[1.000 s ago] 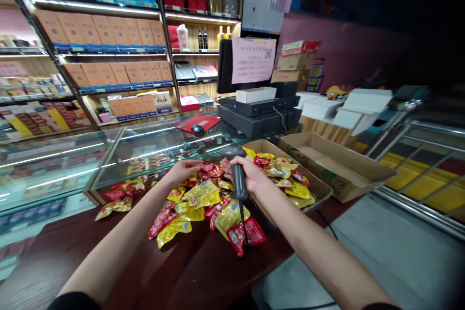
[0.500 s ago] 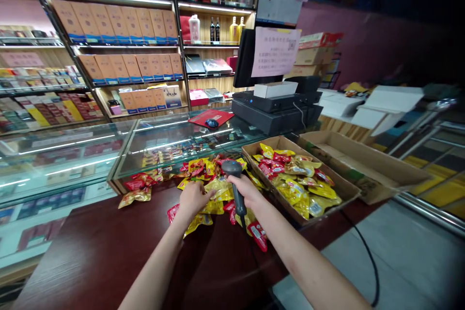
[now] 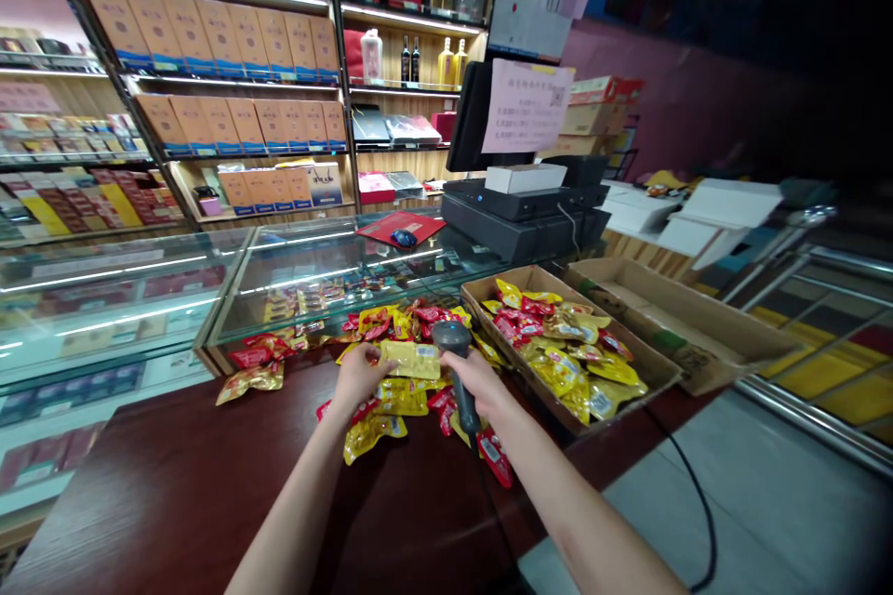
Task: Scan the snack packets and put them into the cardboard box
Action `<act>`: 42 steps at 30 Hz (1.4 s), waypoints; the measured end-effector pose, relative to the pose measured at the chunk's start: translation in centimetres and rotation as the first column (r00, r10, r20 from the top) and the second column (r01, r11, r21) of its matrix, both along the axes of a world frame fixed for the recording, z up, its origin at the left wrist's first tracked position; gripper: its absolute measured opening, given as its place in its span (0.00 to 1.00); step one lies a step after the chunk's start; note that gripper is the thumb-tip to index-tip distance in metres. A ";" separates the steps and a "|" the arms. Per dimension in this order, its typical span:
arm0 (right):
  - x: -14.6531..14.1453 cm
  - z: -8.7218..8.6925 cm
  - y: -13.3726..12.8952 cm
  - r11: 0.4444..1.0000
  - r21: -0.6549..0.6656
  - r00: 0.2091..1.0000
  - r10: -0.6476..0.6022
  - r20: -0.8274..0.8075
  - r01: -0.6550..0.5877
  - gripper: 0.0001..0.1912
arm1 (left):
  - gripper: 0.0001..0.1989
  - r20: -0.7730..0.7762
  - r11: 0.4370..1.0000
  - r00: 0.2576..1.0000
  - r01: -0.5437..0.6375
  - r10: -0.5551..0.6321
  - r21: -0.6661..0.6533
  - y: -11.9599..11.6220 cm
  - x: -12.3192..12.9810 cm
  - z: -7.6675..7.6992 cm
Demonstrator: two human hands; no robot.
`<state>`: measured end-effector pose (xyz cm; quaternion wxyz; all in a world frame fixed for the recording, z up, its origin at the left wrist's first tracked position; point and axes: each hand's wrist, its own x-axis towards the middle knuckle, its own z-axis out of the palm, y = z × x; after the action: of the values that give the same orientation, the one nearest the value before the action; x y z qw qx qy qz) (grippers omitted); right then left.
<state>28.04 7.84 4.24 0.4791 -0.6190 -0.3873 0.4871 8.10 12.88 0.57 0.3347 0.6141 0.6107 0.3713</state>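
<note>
My left hand (image 3: 359, 376) pinches the left end of a yellow snack packet (image 3: 411, 360), whose barcode label faces up at its right end. My right hand (image 3: 476, 379) is wrapped round the handle of a dark grey barcode scanner (image 3: 460, 381), with its head beside the right end of that packet. Under and around both hands lie red and yellow packets (image 3: 401, 398) on the dark red-brown counter (image 3: 209, 483). To the right, a cardboard box (image 3: 558, 416) holds several more packets.
A second cardboard box (image 3: 670, 311) stands right of the filled one. Behind are a glass display case (image 3: 293, 251), a red mat (image 3: 425, 225) with a mouse, and a monitor (image 3: 467, 125) above a black cash drawer (image 3: 516, 228). The scanner's cable trails toward me.
My left hand has lifted the yellow packet from the pile and holds it flat with the label showing. The scanner has shifted slightly right and down.
</note>
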 end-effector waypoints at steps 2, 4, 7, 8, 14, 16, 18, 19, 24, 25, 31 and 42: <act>0.1 -0.1 -0.6 0.999 -0.027 0.989 0.024 -0.143 -0.028 0.10 | 0.16 0.289 0.998 0.957 0.038 -0.021 -0.053 0.4 -0.2 0.3; -0.2 -0.1 -1.1 0.998 -0.042 0.958 0.038 -0.283 -0.052 0.11 | 0.19 0.530 0.993 0.848 0.062 0.002 -0.102 0.7 -0.1 0.5; -0.9 0.1 -1.7 0.998 -0.026 0.930 0.048 -0.364 -0.062 0.12 | 0.22 0.754 0.984 0.653 0.082 0.066 -0.157 0.9 0.4 0.3; -1.2 0.2 -1.9 0.998 -0.013 0.931 0.058 -0.361 -0.068 0.12 | 0.22 0.798 0.982 0.597 0.095 0.074 -0.162 0.9 0.5 0.3; -2.8 -0.1 -3.4 0.982 0.050 0.966 0.191 -0.176 -0.185 0.12 | 0.24 0.871 0.975 0.484 0.142 0.081 -0.170 0.4 0.8 1.5; -3.2 0.0 -4.1 0.975 0.079 0.972 0.217 -0.091 -0.210 0.12 | 0.23 0.859 0.981 0.504 0.106 0.088 -0.163 0.4 0.7 2.1; -3.7 0.4 -4.8 0.966 0.111 0.969 0.240 -0.049 -0.234 0.11 | 0.22 0.856 0.989 0.510 0.065 0.084 -0.136 0.5 0.5 2.5; -4.0 0.5 -5.2 0.961 0.125 0.966 0.255 -0.045 -0.248 0.10 | 0.22 0.859 0.991 0.506 0.050 0.079 -0.121 0.6 0.3 2.6; -4.9 0.9 -6.8 0.942 0.118 0.939 0.326 -0.110 -0.314 0.08 | 0.20 0.851 0.993 0.516 0.005 0.097 -0.117 1.3 -0.1 2.2; -5.1 0.8 -7.0 0.941 0.099 0.936 0.333 -0.115 -0.322 0.09 | 0.20 0.852 0.993 0.514 -0.003 0.102 -0.118 1.4 -0.2 2.1; -5.5 0.6 -7.5 0.942 0.042 0.941 0.335 -0.048 -0.333 0.09 | 0.21 0.867 0.994 0.488 -0.009 0.103 -0.113 1.4 0.0 2.4; -6.2 1.1 -7.8 0.944 0.000 0.939 0.330 -0.097 -0.331 0.13 | 0.20 0.874 0.998 0.484 0.018 0.047 -0.063 1.8 -0.3 1.9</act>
<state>21.88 -0.01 5.37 0.4035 -0.5251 -0.4583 0.5928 7.83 14.70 2.51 0.6147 0.3243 0.3726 0.6150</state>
